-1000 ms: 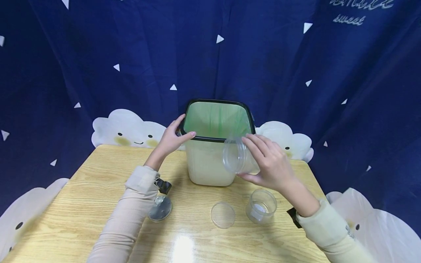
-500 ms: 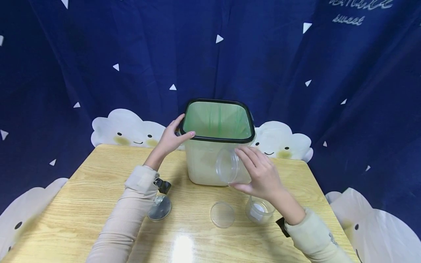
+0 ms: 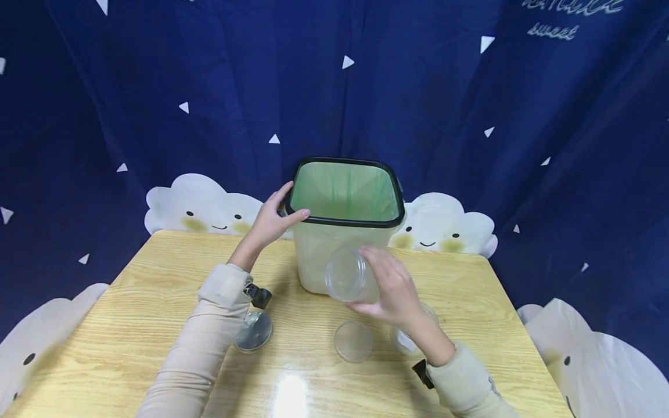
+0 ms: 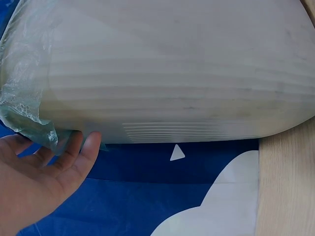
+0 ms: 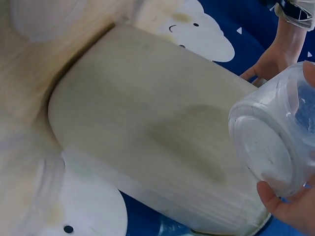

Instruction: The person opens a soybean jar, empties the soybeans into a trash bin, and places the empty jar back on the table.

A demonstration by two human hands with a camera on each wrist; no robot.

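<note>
My left hand grips the left rim corner of a pale trash bin, thumb over the black rim. In the left wrist view its fingers bend against the outer wall beside the green bag edge. My right hand holds a clear plastic jar by its sides, before the bin's front wall. The jar is tipped over, its round mouth facing left and toward me; nothing shows inside. Its base appears in the right wrist view. A second clear jar stands partly hidden behind the right forearm.
A clear round lid lies flat on the wooden table. Near the left forearm is a silvery-grey round disc. A green liner covers the bin's inside. Behind the table hangs a dark blue curtain.
My right hand has brought the jar left and down from the bin's rim, and the jar's mouth has turned more toward me. The left hand keeps its place on the bin.
</note>
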